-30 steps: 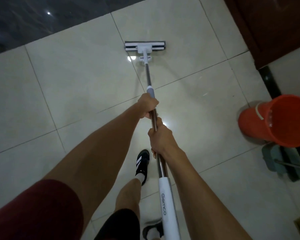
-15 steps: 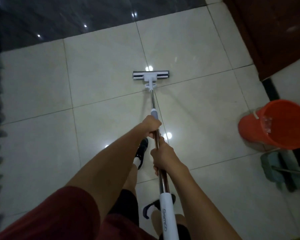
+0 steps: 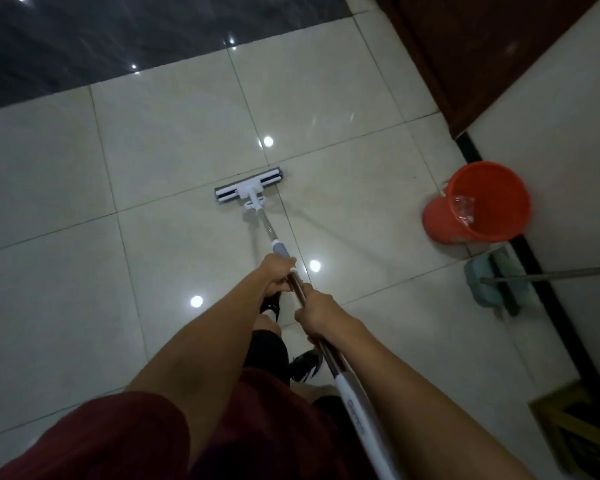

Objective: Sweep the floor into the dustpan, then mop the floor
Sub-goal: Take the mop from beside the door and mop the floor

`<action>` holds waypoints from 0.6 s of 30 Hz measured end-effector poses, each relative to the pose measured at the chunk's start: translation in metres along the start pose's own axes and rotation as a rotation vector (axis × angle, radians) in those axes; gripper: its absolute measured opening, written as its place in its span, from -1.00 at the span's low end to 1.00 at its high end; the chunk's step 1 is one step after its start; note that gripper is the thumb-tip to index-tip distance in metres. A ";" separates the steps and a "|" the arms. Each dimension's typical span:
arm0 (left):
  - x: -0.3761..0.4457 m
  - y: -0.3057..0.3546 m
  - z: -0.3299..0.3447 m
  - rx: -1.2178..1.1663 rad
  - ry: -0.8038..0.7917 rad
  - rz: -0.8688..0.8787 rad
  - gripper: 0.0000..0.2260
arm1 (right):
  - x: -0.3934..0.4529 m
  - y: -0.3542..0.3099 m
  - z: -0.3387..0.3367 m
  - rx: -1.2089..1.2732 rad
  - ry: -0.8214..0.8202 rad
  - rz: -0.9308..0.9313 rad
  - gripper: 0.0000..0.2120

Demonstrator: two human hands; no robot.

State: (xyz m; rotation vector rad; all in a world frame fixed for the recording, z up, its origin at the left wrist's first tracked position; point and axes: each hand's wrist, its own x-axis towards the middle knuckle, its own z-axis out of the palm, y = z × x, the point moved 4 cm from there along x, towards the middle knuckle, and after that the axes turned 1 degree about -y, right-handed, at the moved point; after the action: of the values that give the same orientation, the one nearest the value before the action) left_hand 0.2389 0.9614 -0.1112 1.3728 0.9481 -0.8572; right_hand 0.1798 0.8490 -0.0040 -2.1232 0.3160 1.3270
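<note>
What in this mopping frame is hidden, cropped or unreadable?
Head view only:
- Mop pad underside: faces the floor.
- Handle lettering: blurred.
- Orange bucket contents: too dim.
- Second tool's pole: cut by right edge.
- Left hand and right hand hide the pole beneath.

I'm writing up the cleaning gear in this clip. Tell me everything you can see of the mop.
The mop is a flat type: a narrow rectangular head, white with dark strips, lying flat on the pale tiled floor across a grout line. A white swivel joint leads to a shiny metal pole with a grey collar and a white lower sleeve bearing blurred lettering. The pole slants back toward the person. The left hand grips it below the collar; the right hand grips further back.
</note>
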 end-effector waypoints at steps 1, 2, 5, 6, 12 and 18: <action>-0.002 -0.001 0.007 -0.020 -0.009 -0.001 -0.81 | -0.002 0.006 -0.006 -0.019 0.015 0.001 -0.52; -0.003 0.000 0.015 -0.022 -0.018 0.000 -0.83 | -0.002 0.011 -0.014 -0.042 0.031 0.005 -0.54; -0.001 0.011 0.033 0.070 -0.033 0.027 -0.82 | 0.003 0.023 -0.046 -0.154 0.071 0.032 -0.61; 0.000 0.017 0.038 0.123 -0.038 0.049 -0.79 | 0.004 0.025 -0.060 -0.200 0.081 0.046 -0.62; 0.011 0.073 0.071 0.803 0.018 0.449 -0.64 | 0.011 0.031 -0.151 -0.518 0.212 0.125 -0.67; 0.023 0.135 0.125 1.120 -0.104 0.600 -0.51 | 0.014 0.023 -0.231 -0.611 0.371 0.145 -0.75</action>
State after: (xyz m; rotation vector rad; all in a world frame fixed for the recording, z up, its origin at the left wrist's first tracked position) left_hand 0.3781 0.8417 -0.0822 2.3469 -0.1576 -0.9936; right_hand 0.3436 0.6925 0.0479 -2.9197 0.2337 1.2029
